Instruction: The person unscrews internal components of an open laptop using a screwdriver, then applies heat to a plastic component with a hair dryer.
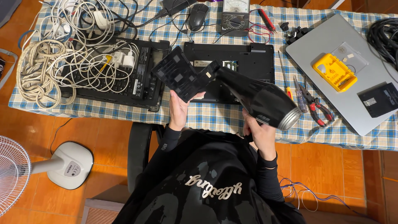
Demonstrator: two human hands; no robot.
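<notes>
Black ridged plastic panel (pixel 179 74) faces glossy hair dryer (pixel 258 98).

black hair dryer (pixel 259 97); black panel (pixel 179 74) | blue-checked tablecloth (pixel 215 116); yellow case (pixel 334 71)

The person wears a black long-sleeved top with tight cuffs reaching both wrists. A pale cursive marking runs across its front, and a small pale mark sits on one sleeve.

We saw an orange tiled floor (pixel 25 124), a checked-cloth table (pixel 215 118), and a white fan (pixel 62 164).
</notes>
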